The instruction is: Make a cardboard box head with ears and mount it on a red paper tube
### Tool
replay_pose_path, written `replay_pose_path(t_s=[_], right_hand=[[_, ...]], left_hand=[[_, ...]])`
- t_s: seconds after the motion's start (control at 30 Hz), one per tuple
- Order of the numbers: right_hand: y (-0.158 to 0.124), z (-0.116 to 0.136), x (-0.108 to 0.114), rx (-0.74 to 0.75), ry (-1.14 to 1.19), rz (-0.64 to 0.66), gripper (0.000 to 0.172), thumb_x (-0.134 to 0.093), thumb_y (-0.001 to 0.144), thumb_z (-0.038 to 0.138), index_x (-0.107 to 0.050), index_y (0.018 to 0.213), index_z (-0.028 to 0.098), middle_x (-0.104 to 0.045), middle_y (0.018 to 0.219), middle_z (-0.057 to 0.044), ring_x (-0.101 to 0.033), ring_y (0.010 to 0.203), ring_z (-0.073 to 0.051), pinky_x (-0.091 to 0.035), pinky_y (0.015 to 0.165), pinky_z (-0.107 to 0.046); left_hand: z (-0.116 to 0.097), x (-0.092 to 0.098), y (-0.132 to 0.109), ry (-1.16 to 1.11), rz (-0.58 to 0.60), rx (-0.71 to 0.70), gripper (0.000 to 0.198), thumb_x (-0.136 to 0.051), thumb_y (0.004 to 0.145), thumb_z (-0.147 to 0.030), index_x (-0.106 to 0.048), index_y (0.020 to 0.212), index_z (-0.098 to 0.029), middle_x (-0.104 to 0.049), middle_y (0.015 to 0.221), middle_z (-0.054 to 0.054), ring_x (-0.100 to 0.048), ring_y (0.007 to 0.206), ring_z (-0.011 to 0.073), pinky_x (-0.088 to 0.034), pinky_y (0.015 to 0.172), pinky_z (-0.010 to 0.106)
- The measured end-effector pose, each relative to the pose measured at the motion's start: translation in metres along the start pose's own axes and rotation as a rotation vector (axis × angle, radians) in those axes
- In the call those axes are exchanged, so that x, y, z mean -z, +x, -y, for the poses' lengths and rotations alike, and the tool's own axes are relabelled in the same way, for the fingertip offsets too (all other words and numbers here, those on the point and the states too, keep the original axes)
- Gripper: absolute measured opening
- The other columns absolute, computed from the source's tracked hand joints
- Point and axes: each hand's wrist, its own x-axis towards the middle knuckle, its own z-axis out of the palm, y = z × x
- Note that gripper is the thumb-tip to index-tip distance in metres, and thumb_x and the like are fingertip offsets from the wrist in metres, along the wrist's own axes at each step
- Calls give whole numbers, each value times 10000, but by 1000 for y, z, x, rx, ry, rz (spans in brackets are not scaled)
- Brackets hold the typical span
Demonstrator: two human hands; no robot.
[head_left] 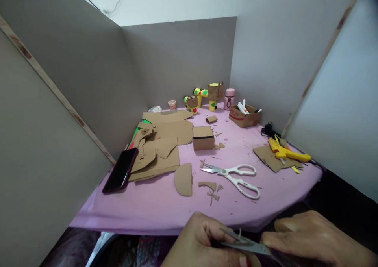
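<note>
Both hands are below the desk's near edge, off the pink cover.
- Left hand: fingers curled shut, tips at the blade tips of the small scissors. A cardboard sliver sticks up there. Contact point is hidden, so it's unclear whether the hand pinches it.
- Right hand: closed over the handle end of the small scissors. Blades point left and are slightly apart.

On the desk:
- White scissors lie flat near the near edge, right of centre, with cardboard scraps just left of them.
- Half-round cardboard piece is beside the scraps.
- Small cardboard box is mid-desk.
- Cardboard sheets are stacked toward the left edge, with a phone at their left side.
- Yellow glue gun rests on a cardboard patch at the right edge.
- Marker box is at the far right.
- Yellow cardboard figures and a pink bottle stand along the far edge.
</note>
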Motion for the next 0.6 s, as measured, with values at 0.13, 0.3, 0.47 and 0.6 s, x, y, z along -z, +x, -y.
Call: replay_pose_path(t_s=[0.13, 0.3, 0.47, 0.6], right_hand=[[-5, -3, 1, -9, 56, 38, 354, -487, 829, 484, -675, 777, 188, -657, 605, -55, -600, 525, -169, -430, 493, -245], [-20, -19, -17, -304, 288, -372, 375, -719, 691, 375, -685, 1050, 271, -725, 979, -56, -685, 855, -240, -558, 691, -263], [-7, -18, -49, -347, 717, -562, 451, -727, 712, 280, -620, 1144, 353, -688, 722, 26, -660, 633, -142, -554, 605, -212], [14, -4, -61, -240, 797, -680, 463, -707, 727, 188, -599, 1119, 409, -657, 719, 57, -622, 622, -108, -525, 598, -176]], left_hand=[[-3, 0, -1, -37, 38, -18, 163, -719, 687, -301, -765, 754, -160, -571, 597, -14, -437, 551, 79, -337, 549, 194], [-8, 1, 2, -97, 44, -59, 121, -674, 712, -229, -765, 713, -150, -650, 624, 14, -515, 575, 96, -400, 626, 213], [-3, 1, 10, -126, -46, -148, 145, -679, 708, -255, -760, 677, -139, -682, 629, 42, -562, 599, 117, -417, 620, 217], [4, -2, 14, -200, -191, -172, 167, -711, 692, -285, -736, 610, -141, -661, 607, 22, -553, 612, 115, -416, 633, 218]])
